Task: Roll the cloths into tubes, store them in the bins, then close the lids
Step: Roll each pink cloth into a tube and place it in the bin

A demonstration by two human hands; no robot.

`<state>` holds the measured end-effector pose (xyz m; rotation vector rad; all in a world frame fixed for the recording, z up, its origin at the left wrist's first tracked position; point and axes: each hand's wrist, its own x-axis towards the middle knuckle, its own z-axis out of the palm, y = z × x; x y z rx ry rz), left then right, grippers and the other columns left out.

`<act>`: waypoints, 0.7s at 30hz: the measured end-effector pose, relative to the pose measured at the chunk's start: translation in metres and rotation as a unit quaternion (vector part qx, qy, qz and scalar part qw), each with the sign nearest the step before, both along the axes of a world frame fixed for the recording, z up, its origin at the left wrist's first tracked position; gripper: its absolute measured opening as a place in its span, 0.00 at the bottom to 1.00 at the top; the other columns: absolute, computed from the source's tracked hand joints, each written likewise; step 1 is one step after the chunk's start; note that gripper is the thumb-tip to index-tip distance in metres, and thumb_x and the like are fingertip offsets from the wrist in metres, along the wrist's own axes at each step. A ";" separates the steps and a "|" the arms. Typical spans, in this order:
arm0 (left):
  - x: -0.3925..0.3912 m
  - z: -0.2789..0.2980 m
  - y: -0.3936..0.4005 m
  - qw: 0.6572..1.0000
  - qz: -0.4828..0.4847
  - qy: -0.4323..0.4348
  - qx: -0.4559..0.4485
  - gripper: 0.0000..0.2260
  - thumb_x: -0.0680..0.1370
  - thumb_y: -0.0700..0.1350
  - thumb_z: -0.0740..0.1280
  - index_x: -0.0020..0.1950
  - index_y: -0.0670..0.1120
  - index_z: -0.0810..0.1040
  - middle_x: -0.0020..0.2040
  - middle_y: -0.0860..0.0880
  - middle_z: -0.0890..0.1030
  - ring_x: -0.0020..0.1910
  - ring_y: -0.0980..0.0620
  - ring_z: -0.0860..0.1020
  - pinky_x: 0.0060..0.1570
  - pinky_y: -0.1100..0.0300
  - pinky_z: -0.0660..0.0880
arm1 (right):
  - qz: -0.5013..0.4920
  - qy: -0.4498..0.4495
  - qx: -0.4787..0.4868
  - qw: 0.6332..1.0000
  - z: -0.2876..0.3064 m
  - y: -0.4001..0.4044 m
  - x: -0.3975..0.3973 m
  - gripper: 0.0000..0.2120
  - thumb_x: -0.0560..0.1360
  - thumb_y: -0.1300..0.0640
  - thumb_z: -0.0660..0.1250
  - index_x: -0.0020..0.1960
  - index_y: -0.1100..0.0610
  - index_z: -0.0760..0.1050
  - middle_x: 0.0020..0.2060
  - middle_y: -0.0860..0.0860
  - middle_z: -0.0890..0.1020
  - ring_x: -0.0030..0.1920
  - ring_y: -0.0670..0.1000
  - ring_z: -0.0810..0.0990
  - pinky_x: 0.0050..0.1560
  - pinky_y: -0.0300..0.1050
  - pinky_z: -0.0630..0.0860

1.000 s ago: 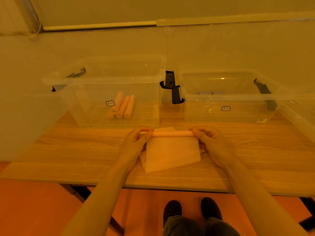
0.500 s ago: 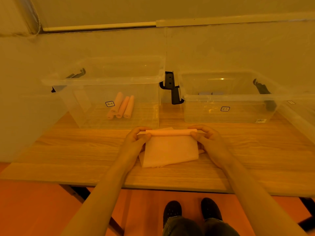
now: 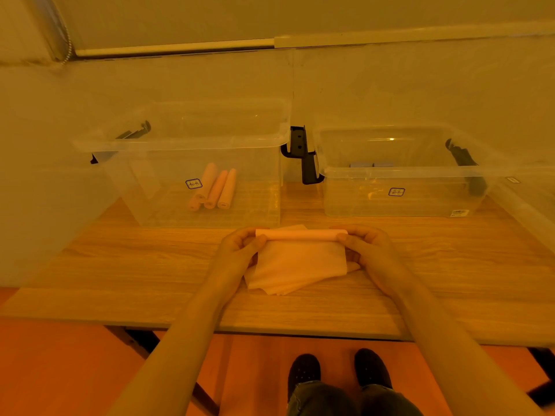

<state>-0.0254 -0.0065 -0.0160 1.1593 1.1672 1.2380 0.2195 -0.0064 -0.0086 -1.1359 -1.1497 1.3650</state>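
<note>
Three rolls point(image 3: 214, 190) lie in the bin point(image 3: 192, 145) at eleven o'clock; both hands point(image 3: 240, 250) point(image 3: 366, 250) pinch a half-rolled cloth point(image 3: 300, 256); lids remain open.

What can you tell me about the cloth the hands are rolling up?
The cloth is thin, soft-looking and pale peach under the orange light. Its far edge is already wound into a slim tube running left to right, while the rest hangs as a loose flat sheet toward the person. The left hand grips one end of the tube and the right hand grips the other. It sits over more flat cloths of the same colour on the wooden table, in front of the two clear bins.
</note>
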 end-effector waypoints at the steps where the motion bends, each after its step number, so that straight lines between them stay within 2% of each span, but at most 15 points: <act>1: -0.001 0.000 0.000 1.000 -0.001 0.005 0.007 0.06 0.78 0.44 0.66 0.54 0.50 0.80 0.47 0.47 0.84 0.45 0.50 0.81 0.39 0.58 0.75 | 0.003 -0.007 0.004 1.000 0.000 0.000 0.000 0.08 0.76 0.58 0.66 0.53 0.50 0.80 0.49 0.54 0.84 0.48 0.52 0.84 0.44 0.46 0.82; 5: -0.003 -0.003 0.000 1.000 -0.014 0.005 0.018 0.08 0.78 0.46 0.66 0.57 0.51 0.79 0.49 0.43 0.83 0.45 0.47 0.80 0.39 0.54 0.76 | 0.000 -0.036 0.029 0.999 -0.001 0.000 -0.001 0.10 0.76 0.56 0.66 0.54 0.46 0.80 0.51 0.54 0.83 0.50 0.54 0.83 0.49 0.52 0.81; 8: -0.003 -0.003 0.000 1.000 -0.014 0.006 0.021 0.07 0.78 0.43 0.66 0.56 0.49 0.79 0.45 0.46 0.81 0.42 0.50 0.79 0.36 0.58 0.74 | -0.007 -0.036 0.040 0.999 -0.003 0.000 -0.001 0.09 0.77 0.57 0.66 0.52 0.45 0.82 0.52 0.56 0.83 0.51 0.56 0.82 0.48 0.54 0.80; 10: -0.001 -0.001 0.000 1.000 0.001 0.013 0.025 0.05 0.78 0.44 0.66 0.52 0.48 0.79 0.40 0.50 0.80 0.36 0.56 0.76 0.31 0.64 0.71 | -0.012 -0.035 0.039 0.999 -0.002 0.000 -0.001 0.08 0.77 0.55 0.65 0.50 0.46 0.83 0.52 0.55 0.82 0.50 0.55 0.81 0.44 0.49 0.79; 14: 0.000 -0.001 -0.001 0.999 0.004 0.031 0.043 0.03 0.78 0.45 0.66 0.48 0.48 0.79 0.33 0.55 0.77 0.31 0.60 0.73 0.27 0.67 0.68 | -0.016 -0.048 0.037 0.998 0.000 -0.001 -0.002 0.07 0.77 0.56 0.65 0.50 0.49 0.81 0.48 0.51 0.83 0.43 0.47 0.82 0.38 0.40 0.78; 15: -0.001 -0.001 -0.001 0.999 0.003 0.030 0.041 0.03 0.78 0.45 0.67 0.50 0.48 0.79 0.35 0.54 0.79 0.32 0.59 0.74 0.29 0.66 0.69 | -0.015 -0.050 0.036 0.998 -0.001 -0.001 -0.001 0.07 0.77 0.56 0.66 0.51 0.49 0.81 0.48 0.52 0.83 0.44 0.48 0.82 0.40 0.41 0.79; 18: -0.001 -0.001 0.000 1.000 -0.004 0.008 0.012 0.09 0.77 0.45 0.68 0.56 0.51 0.80 0.48 0.47 0.82 0.45 0.52 0.79 0.40 0.58 0.75 | -0.010 -0.050 0.027 0.998 -0.002 0.000 0.000 0.11 0.75 0.58 0.68 0.55 0.48 0.80 0.49 0.51 0.84 0.48 0.50 0.83 0.45 0.45 0.79; 21: 0.000 0.001 -0.001 1.000 -0.004 -0.008 -0.008 0.09 0.77 0.44 0.67 0.57 0.48 0.80 0.49 0.47 0.84 0.49 0.49 0.82 0.44 0.55 0.78 | -0.001 -0.050 0.024 0.998 -0.001 -0.001 0.001 0.10 0.75 0.59 0.68 0.54 0.49 0.80 0.45 0.49 0.85 0.43 0.46 0.84 0.42 0.40 0.80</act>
